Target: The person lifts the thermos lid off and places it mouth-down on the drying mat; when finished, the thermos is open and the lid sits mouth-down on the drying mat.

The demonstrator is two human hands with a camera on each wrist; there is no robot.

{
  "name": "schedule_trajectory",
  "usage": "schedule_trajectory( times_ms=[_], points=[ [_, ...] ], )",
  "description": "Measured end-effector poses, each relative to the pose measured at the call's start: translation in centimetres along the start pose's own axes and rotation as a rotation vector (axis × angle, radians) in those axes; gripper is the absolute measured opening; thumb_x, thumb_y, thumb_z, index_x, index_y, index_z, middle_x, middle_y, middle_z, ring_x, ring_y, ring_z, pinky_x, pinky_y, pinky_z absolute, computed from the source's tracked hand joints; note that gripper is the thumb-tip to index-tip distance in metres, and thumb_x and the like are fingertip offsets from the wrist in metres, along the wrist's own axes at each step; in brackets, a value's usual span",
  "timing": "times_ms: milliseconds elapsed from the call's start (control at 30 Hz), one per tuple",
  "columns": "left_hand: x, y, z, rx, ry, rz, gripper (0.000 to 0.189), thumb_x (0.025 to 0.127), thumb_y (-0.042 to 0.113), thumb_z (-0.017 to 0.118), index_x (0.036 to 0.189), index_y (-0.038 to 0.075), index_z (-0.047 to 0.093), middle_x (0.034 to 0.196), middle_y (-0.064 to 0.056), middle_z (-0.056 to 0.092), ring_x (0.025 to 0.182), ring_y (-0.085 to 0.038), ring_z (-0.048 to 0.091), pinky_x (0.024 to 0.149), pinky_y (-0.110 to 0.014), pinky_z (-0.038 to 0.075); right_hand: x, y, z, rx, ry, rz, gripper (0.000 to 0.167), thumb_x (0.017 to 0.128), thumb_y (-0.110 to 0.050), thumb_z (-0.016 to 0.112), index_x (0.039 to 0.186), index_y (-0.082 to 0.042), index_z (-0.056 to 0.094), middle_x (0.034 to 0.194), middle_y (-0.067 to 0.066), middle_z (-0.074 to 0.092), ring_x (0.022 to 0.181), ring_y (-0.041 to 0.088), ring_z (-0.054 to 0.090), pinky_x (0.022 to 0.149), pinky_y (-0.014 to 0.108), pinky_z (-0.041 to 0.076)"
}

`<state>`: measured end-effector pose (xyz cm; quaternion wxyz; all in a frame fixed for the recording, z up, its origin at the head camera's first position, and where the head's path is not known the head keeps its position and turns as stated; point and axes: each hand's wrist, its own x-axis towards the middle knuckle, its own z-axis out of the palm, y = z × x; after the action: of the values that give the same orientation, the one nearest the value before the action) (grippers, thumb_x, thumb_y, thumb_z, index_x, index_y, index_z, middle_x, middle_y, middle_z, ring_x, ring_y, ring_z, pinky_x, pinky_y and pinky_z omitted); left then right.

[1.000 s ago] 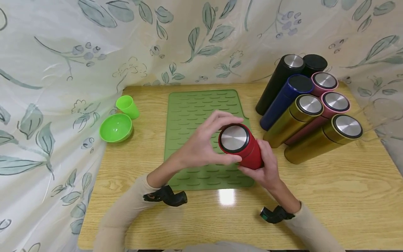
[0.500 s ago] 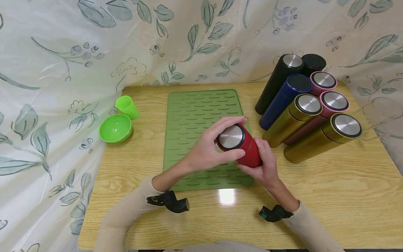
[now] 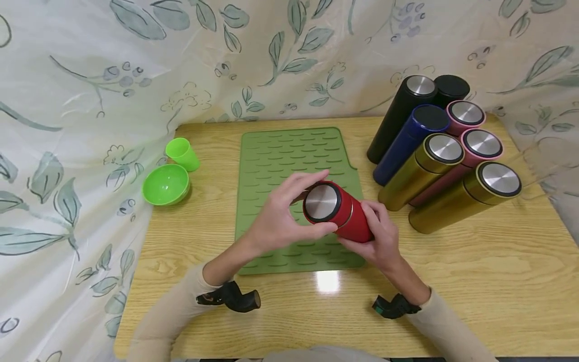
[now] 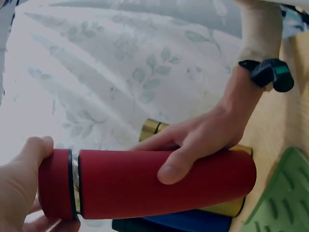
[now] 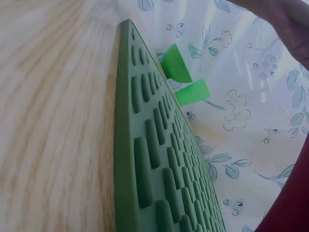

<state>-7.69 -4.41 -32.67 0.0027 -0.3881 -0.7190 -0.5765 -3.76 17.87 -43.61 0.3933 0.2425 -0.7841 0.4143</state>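
The right hand (image 3: 382, 236) gripped the red vacuum flask (image 3: 358, 221), tilted above the green mat (image 3: 289, 151); the left hand (image 3: 281, 216) clasped its cap (image 4: 54, 183), a silvery band (image 4: 76, 186) showing below. Seven other flasks (image 3: 420, 173) stood toward the surface's (image 3: 475, 301) far right corner, a green bowl (image 3: 166, 184) and cup (image 3: 183, 154) by its left edge.

- Right hand (image 4: 205, 137) grips red bottle (image 4: 125, 186).
- Left hand (image 4: 17, 188) grips red cap (image 4: 54, 183).
- Silvery band (image 4: 76, 186) between cap and body.
- Green mat (image 4: 285, 198), lower right.
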Motion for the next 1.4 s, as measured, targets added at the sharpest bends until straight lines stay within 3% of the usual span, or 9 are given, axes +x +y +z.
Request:
schedule_trajectory(
  times_ms=[133,233,333,400,600,1400],
  points=[
    [-0.3,0.8,0.0,0.150,0.061,-0.035,0.070,0.074,0.023,0.082,0.137,0.014,0.054,0.115,-0.006,0.057,0.101,-0.012,0.061,0.083,-0.025,0.058,0.0,0.0,0.0,-0.183,0.076,-0.095,0.055,0.086,-0.049,0.068,0.111,-0.001,0.058,0.105,0.027,0.061,0.091,0.036,0.061,0.102,0.015,0.044],
    [-0.4,1.1,-0.1,0.180,0.071,-0.064,0.062,0.077,0.024,0.078,0.134,0.015,0.057,0.110,-0.005,0.056,0.096,-0.012,0.060,0.078,-0.023,0.058,0.0,0.1,0.0,-0.319,0.135,-0.162,0.045,0.088,-0.049,0.064,0.109,-0.010,0.056,0.104,0.024,0.063,0.090,0.037,0.062,0.097,0.024,0.051],
    [-0.5,1.2,-0.1,0.168,0.063,-0.085,0.056,0.079,0.024,0.076,0.132,0.015,0.060,0.109,-0.005,0.055,0.094,-0.012,0.060,0.076,-0.021,0.058,0.1,0.1,-0.1,-0.377,0.156,-0.183,0.041,0.090,-0.049,0.062,0.109,-0.013,0.055,0.103,0.023,0.064,0.088,0.036,0.062,0.085,0.034,0.056],
    [-0.5,1.0,-0.1,0.161,0.060,-0.087,0.054,0.079,0.024,0.076,0.130,0.014,0.061,0.109,-0.005,0.055,0.094,-0.012,0.060,0.076,-0.021,0.058,0.0,0.1,0.0,-0.362,0.151,-0.182,0.041,0.090,-0.048,0.063,0.109,-0.012,0.056,0.103,0.023,0.064,0.087,0.037,0.062,0.084,0.034,0.056],
    [-0.2,0.9,0.2,0.166,0.055,-0.092,0.055,0.078,0.026,0.077,0.130,0.016,0.061,0.109,-0.004,0.055,0.095,-0.011,0.059,0.077,-0.021,0.058,-0.3,0.5,0.0,-0.289,0.138,-0.150,0.046,0.088,-0.047,0.065,0.106,-0.005,0.057,0.103,0.025,0.063,0.087,0.038,0.062,0.104,0.018,0.043],
    [0.5,1.1,0.0,0.187,0.030,-0.108,0.052,0.078,0.026,0.078,0.126,0.015,0.063,0.106,-0.003,0.055,0.095,-0.013,0.058,0.076,-0.021,0.058,-0.6,0.8,0.0,-0.215,0.115,-0.089,0.054,0.086,-0.052,0.067,0.109,-0.004,0.056,0.105,0.026,0.062,0.091,0.038,0.061,0.105,0.017,0.042]
  ],
)
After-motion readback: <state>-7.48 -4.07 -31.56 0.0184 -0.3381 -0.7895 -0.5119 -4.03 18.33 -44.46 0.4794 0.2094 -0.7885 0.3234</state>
